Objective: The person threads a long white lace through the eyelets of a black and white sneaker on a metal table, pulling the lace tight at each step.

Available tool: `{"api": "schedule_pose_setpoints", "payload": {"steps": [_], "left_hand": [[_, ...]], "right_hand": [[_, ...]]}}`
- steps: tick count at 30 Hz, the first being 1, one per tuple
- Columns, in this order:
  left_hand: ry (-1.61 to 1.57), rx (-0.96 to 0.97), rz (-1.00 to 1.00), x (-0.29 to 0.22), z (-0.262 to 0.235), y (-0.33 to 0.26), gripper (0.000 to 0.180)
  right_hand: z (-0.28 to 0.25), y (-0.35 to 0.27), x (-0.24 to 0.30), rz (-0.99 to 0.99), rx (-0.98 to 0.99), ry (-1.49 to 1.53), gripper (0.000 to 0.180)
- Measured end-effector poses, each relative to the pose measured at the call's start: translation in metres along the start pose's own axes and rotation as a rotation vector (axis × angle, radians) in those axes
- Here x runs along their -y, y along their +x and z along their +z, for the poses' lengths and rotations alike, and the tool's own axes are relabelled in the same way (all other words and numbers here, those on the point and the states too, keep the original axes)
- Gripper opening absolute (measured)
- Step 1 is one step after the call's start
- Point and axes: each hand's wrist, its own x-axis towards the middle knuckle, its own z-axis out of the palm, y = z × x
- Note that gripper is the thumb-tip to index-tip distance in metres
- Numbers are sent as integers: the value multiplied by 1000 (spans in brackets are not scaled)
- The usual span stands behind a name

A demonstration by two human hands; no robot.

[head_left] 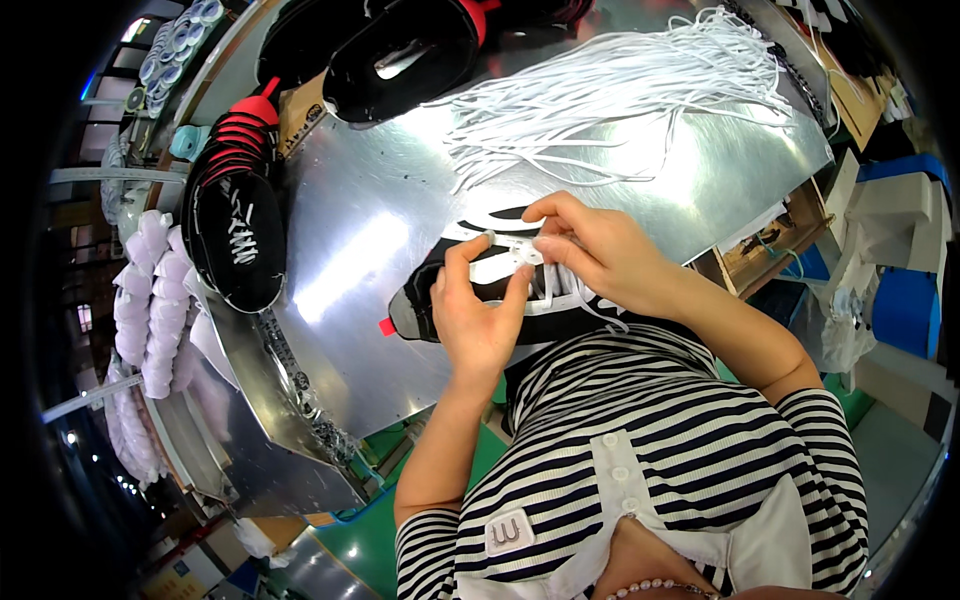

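A black and white shoe (422, 305) with a grey end and a red tab lies on its side on the metal table in front of me. My left hand (474, 315) grips the shoe's white lacing area, thumb and index finger bent around it. Close beside it, my right hand (605, 250) pinches its thumb and fingertips together at the white eyelet strip, on what looks like a white shoelace; the fingers partly hide it. Loose white lace (600, 308) trails over the shoe's side below my right hand.
Many white shoelaces (620, 95) lie spread across the table's far side. Black shoes with red trim stand in a row at the left (235, 215) and far left top (400, 60). White padded pieces (150, 290) hang left of the table; an open wooden drawer (765, 255) is at the right.
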Motion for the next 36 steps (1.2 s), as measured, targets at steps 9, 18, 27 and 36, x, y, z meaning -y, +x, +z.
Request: {"api": "schedule_pose_setpoints", "payload": {"steps": [9, 18, 27, 36], "left_hand": [[-88, -20, -1, 2, 3, -2, 44], [-387, 77, -8, -13, 2, -9, 34], [-624, 70, -237, 4, -6, 12, 41], [-560, 40, -182, -4, 8, 19, 44]], "right_hand": [[2, -9, -8, -141, 15, -346, 20], [29, 21, 4, -309, 121, -757, 57], [-15, 2, 4, -96, -58, -487, 38], [5, 0, -44, -266, -465, -395, 20]]}}
